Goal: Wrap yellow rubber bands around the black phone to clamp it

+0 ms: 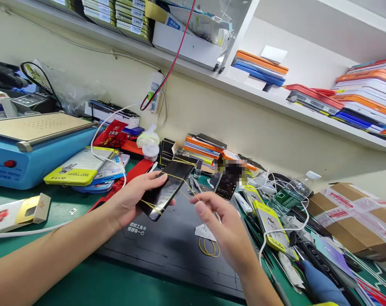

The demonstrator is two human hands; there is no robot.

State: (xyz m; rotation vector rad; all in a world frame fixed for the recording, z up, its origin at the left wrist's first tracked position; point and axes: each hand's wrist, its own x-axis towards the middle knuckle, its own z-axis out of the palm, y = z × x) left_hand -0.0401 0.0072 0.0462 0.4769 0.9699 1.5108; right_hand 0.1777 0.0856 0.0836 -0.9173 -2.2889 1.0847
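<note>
A green-topped workbench (84,280) spreads beneath a white wall shelf (307,44) stacked with orange, blue and red flat cases (365,95); at left stands a blue machine (52,155) with a perforated tan top and a red switch, while a brown cardboard box (342,216), bound with printed tape, sits at far right; between them lies a black work mat (180,263) with white Chinese lettering. Above the mat, a person's left hand (134,197) grasps a dark smartphone (167,185) by its near end, thumb across the glass and fingers beneath, the handset tilted well clear of the surface; the right hand (223,219), fingers curled, pinches a yellow rubber band (186,184) drawn out from the phone's side; more yellow bands cross the handset at both ends. Beyond the right hand, a second phone (225,189) with a lit screen, partly pixelated, leans upright; to its right are a clear plastic bottle (288,196) with a green label and a yellow-and-white package (271,225) crossed by a white cable; a small dark bottle (197,168) stands just past the held phone; loose yellow rubber bands (208,253) lie on the mat below the right hand.
</note>
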